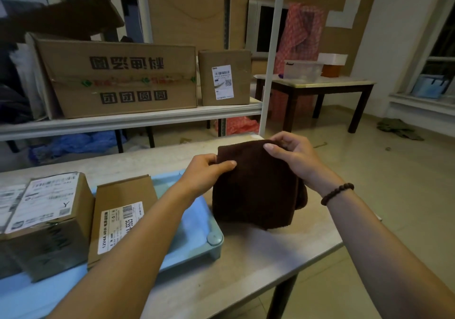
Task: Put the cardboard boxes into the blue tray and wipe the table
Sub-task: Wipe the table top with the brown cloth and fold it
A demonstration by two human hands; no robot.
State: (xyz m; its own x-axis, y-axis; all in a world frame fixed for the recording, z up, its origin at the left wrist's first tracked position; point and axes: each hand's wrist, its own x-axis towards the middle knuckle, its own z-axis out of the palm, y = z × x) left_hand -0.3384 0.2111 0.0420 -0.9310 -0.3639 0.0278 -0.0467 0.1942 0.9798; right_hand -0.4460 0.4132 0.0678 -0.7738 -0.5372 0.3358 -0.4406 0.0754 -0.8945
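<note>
Head view: the left hand [209, 170] and the right hand [293, 156], the latter with a bead bracelet [337, 193] at its wrist, each pinch the upper edge of a dark brown cloth [256, 190], which hangs folded with its lower edge at the pale table [258, 259]. To the left, two cardboard boxes [46, 222] [120, 215] stand in the blue tray [194, 225], touching side by side.

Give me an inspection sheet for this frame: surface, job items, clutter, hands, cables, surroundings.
Surface: pale table, bare to the right of the tray.
Job's things: two cardboard boxes in the blue tray; brown cloth held up, lower edge at the tabletop.
Clutter: nothing seen.
Grippers: left hand and right hand pinch the cloth's top edge.
Cables: nothing seen.
Surroundings: shelf with boxes; side table.
</note>
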